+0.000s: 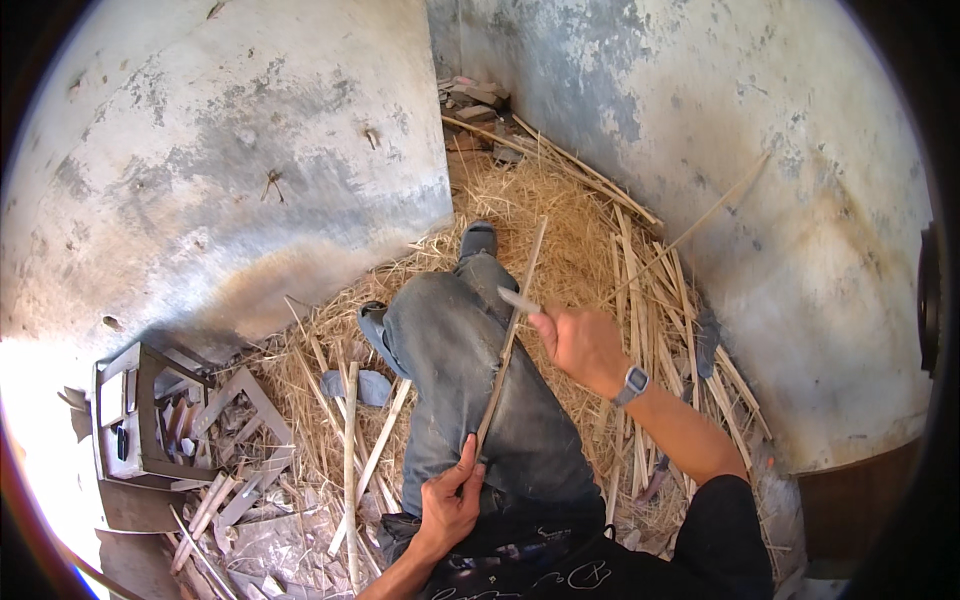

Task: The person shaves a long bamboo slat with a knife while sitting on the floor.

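My right hand is closed round a knife; its pale blade points left, over a thin bamboo strip. The strip runs slantwise across the dark trousers on my leg, its far end reaching past the knee over the shavings. Near my lap, my left hand pinches the strip's near end between thumb and fingers. Blade and strip overlap in the picture; I cannot tell whether they touch. The knife's handle is hidden inside my fist.
Curly shavings cover the floor around my feet. Long split strips lie in a heap on the right, along the wall. More sticks lie at my left, beside a broken box-like frame. Rubble fills the far corner.
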A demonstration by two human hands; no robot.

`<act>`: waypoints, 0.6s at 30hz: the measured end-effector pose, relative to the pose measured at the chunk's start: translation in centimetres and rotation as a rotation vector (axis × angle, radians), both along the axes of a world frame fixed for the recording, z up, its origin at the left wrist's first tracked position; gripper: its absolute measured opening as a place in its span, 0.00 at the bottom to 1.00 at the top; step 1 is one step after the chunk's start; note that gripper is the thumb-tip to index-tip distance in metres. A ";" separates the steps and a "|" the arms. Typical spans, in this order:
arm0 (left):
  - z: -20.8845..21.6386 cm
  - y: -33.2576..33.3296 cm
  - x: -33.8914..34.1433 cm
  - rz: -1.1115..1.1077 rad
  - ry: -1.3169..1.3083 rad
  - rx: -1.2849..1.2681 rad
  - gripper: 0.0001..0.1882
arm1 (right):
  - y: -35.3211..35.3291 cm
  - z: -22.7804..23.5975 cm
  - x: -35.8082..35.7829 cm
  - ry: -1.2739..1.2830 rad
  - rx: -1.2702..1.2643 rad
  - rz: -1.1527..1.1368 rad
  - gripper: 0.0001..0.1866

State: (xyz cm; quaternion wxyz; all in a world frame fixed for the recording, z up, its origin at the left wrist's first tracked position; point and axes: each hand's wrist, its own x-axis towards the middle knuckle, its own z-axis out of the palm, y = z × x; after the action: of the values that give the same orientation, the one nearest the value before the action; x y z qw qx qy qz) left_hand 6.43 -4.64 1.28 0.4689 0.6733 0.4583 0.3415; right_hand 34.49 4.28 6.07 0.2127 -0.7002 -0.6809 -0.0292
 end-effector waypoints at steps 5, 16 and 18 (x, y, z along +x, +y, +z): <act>-0.3 0.1 0.0 -0.006 0.047 -0.031 0.23 | -0.8 -0.2 -1.5 -0.046 0.051 0.260 0.27; -1.2 -0.1 -0.7 -0.016 -0.150 -0.339 0.23 | -0.4 -2.0 -1.4 0.059 -0.008 0.223 0.24; -1.3 0.3 -0.9 -0.019 -0.173 -0.373 0.23 | 0.4 -1.7 -0.8 0.024 -0.021 0.253 0.24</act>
State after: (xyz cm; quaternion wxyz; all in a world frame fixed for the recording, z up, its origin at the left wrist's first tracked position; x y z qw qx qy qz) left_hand 5.55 -4.36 0.03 0.6264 0.5471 0.4653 0.3028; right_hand 33.71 4.71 4.32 0.2155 -0.6111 -0.7615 0.0132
